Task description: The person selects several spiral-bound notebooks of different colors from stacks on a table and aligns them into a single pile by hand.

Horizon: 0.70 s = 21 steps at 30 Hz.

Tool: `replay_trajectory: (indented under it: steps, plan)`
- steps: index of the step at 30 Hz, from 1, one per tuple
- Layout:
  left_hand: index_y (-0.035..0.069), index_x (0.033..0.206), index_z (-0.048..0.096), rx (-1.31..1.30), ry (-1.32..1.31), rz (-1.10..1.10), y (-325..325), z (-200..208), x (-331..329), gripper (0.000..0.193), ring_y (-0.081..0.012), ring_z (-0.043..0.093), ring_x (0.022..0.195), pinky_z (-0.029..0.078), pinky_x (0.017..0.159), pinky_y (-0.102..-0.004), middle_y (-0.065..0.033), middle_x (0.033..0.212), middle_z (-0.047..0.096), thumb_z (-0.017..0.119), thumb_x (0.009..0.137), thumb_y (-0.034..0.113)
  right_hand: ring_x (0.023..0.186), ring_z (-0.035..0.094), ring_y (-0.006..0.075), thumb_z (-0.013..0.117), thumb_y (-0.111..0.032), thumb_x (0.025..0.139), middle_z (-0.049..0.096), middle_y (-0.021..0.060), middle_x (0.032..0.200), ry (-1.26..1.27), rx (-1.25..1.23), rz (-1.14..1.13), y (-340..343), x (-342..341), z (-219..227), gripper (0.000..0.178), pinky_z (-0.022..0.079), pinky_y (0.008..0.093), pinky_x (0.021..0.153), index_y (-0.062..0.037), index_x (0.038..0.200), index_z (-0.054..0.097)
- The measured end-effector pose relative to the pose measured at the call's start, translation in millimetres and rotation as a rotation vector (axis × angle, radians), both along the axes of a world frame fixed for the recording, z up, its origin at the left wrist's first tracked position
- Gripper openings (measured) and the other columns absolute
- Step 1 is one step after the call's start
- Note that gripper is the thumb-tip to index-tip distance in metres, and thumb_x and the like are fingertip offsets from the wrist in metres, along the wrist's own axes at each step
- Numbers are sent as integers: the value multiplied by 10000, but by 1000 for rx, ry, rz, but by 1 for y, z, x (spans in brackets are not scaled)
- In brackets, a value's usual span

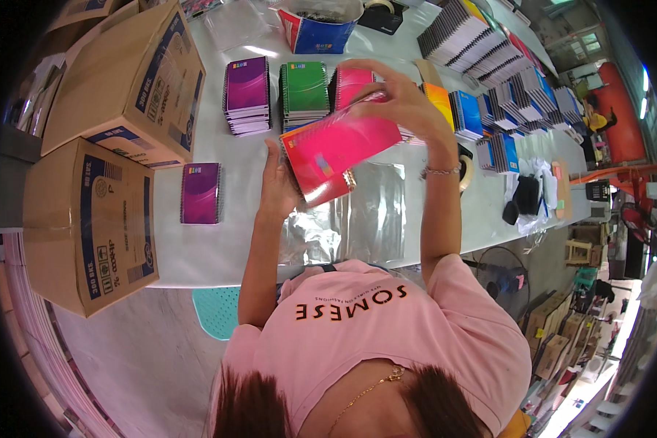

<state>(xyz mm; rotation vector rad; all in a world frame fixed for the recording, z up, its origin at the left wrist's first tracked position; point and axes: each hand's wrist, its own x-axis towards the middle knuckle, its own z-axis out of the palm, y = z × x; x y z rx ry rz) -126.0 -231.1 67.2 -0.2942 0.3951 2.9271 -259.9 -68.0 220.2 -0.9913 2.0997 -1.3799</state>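
Note:
A pink spiral notebook (336, 157) is held tilted above the table, with a red notebook (332, 192) showing under its near edge. My left hand (279, 186) grips their left end, thumb up and fingers hidden beneath. Over the far right end of the pink notebook, my right hand (401, 109) curls its fingers on it, slightly blurred. Behind them stand a purple notebook stack (247, 91), a green notebook stack (304, 87) and a pink notebook stack (352, 82), the last partly covered by my right hand. Clear plastic sheets (376, 219) lie under and near my hands.
One purple notebook (201, 193) lies at left beside two cardboard boxes (87, 226). Yellow-orange notebooks (438, 102), blue notebooks (466, 113) and taller stacks (460, 36) fill the right side. A tape roll (466, 171) sits right of my wrist; a blue-red container (320, 29) stands behind.

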Motion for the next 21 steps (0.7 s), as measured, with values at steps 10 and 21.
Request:
replay_trajectory:
  steps: [10, 21]
  plan:
    - [28, 1204, 449, -216, -147, -86, 0, -6, 20, 500, -194, 580, 994, 505, 834, -337, -106, 1097, 564, 688, 780, 141, 1050, 533, 329, 726, -380, 702, 562, 203, 1115, 630, 665, -459, -94, -78, -133, 734, 406, 469, 862, -128, 1296, 376]
    - [38, 1218, 430, -312, -174, 114, -15, -21, 19, 544, -210, 541, 1043, 460, 899, -399, -102, 1124, 537, 687, 795, 265, 811, 548, 191, 685, -92, 743, 535, 116, 932, 75, -118, -345, -55, -27, -58, 608, 449, 283, 706, -103, 1274, 388]
